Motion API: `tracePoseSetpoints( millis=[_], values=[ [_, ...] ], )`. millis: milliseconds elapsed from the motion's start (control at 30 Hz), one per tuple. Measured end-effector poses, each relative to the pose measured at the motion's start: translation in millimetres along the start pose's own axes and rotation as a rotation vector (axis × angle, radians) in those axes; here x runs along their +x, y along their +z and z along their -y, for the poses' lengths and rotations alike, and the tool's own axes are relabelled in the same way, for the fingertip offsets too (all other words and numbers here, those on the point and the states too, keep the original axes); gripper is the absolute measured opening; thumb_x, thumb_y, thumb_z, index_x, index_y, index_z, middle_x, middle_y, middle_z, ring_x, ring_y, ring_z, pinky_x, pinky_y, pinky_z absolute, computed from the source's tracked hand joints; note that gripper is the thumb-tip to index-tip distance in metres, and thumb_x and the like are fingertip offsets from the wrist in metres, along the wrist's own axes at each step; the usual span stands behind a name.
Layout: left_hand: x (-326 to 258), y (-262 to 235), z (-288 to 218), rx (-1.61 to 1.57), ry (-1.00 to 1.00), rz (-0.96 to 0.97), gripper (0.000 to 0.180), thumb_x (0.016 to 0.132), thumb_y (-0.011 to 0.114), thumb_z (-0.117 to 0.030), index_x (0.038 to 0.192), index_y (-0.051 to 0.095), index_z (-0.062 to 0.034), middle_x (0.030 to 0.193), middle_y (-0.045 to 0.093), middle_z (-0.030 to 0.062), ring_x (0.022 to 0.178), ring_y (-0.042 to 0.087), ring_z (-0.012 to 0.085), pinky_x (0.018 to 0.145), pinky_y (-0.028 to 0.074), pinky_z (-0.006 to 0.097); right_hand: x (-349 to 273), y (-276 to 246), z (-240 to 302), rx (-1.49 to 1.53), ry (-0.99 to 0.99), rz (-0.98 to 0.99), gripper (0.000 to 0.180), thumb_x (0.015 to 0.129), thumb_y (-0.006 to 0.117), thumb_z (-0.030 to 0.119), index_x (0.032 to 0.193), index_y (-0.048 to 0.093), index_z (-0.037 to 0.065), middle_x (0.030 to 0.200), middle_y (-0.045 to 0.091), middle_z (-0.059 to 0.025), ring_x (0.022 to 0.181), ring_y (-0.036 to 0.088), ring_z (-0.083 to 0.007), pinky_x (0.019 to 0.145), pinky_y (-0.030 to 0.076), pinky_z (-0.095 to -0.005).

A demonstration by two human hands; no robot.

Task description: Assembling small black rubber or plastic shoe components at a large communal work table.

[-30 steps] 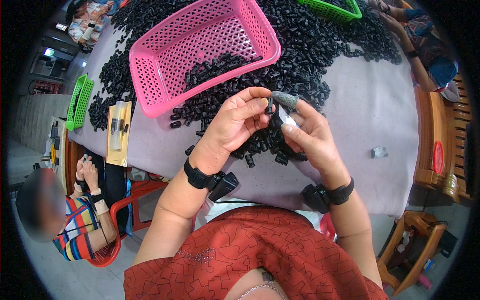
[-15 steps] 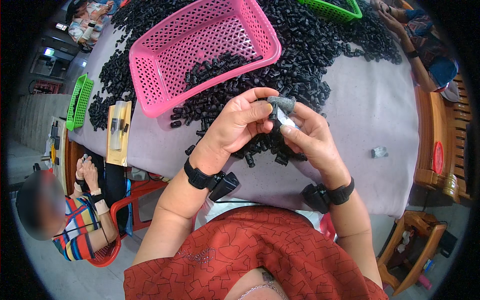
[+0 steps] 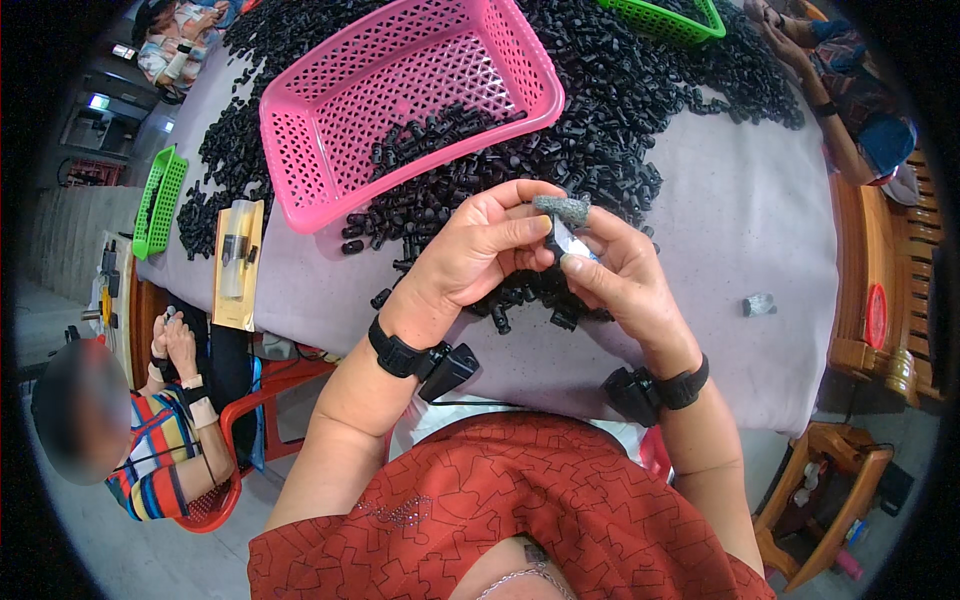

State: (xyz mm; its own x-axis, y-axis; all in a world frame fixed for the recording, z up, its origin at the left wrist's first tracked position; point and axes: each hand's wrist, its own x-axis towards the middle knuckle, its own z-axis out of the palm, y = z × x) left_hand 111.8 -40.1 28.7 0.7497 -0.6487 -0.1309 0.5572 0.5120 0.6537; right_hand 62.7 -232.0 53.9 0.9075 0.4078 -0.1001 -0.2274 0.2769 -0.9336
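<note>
Over the pile, my left hand [image 3: 490, 240] pinches a small black plastic part [image 3: 553, 246] between thumb and fingers. My right hand [image 3: 618, 262] grips a flat, shiny whitish piece [image 3: 571, 241] against that part; its exact kind is hard to make out. A grey fabric finger sleeve [image 3: 562, 209] appears to cover the tip of my right index finger. Both hands are closed and meet just in front of the pink basket [image 3: 418, 180]. Beneath and beyond them lies a large heap of small black plastic parts [image 3: 590, 150].
More black parts lie inside the pink basket. A green basket [image 3: 160, 205] stands at the left edge, another green basket [image 3: 680, 25] at the far side. A yellow card with a clear tube [image 3: 236, 265] lies left. A small greyish piece [image 3: 758, 304] rests right. Other people sit around the table.
The flat shiny piece and the finger sleeve have shifted slightly against the black part, and the piece shows more of its bright face. My forearms stay in place.
</note>
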Motion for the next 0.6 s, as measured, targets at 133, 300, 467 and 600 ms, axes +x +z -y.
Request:
tracePoseSetpoints(
  millis=[133,300,467,600],
  values=[
    [-0.7,4.2,0.0,0.022,-0.036,-0.008,0.032,0.088,0.064,-0.006,0.118,0.055,-0.0031,0.095,0.065,0.0048,0.073,0.066,0.0119,0.067,0.057,0.023,1.4,-1.2,-1.0,-0.039,0.022,-0.055,0.045,0.09,0.062,0.014,0.131,0.048,0.003,0.088,0.059,0.0036,0.066,0.046,-0.0008,0.053,0.036,-0.0148],
    [0.0,2.7,1.2,0.017,-0.012,-0.056,0.031,0.088,0.065,-0.006,0.117,0.056,-0.0033,0.096,0.065,0.0046,0.073,0.065,0.0115,0.068,0.056,0.023,0.0,1.4,1.9,-0.005,0.006,-0.001,0.042,0.09,0.062,0.014,0.129,0.05,0.003,0.089,0.061,0.0032,0.066,0.047,-0.0008,0.053,0.036,-0.0147],
    [-0.2,3.7,2.2,0.029,-0.03,-0.078,0.03,0.087,0.064,-0.005,0.116,0.057,-0.0035,0.097,0.065,0.0045,0.074,0.065,0.0103,0.07,0.056,0.022,1.1,-1.2,-2.3,0.024,-0.002,-0.019,0.042,0.089,0.063,0.015,0.128,0.05,0.004,0.089,0.061,0.0028,0.066,0.046,-0.001,0.052,0.035,-0.0152],
    [0.3,3.9,2.5,0.036,-0.04,-0.079,0.029,0.087,0.064,-0.004,0.115,0.057,-0.0036,0.097,0.065,0.0046,0.074,0.065,0.01,0.07,0.056,0.022,1.6,-1.6,-3.8,-0.04,0.009,-0.07,0.043,0.089,0.063,0.015,0.128,0.05,0.004,0.088,0.06,0.0031,0.066,0.046,-0.001,0.052,0.036,-0.0152]
  ],
)
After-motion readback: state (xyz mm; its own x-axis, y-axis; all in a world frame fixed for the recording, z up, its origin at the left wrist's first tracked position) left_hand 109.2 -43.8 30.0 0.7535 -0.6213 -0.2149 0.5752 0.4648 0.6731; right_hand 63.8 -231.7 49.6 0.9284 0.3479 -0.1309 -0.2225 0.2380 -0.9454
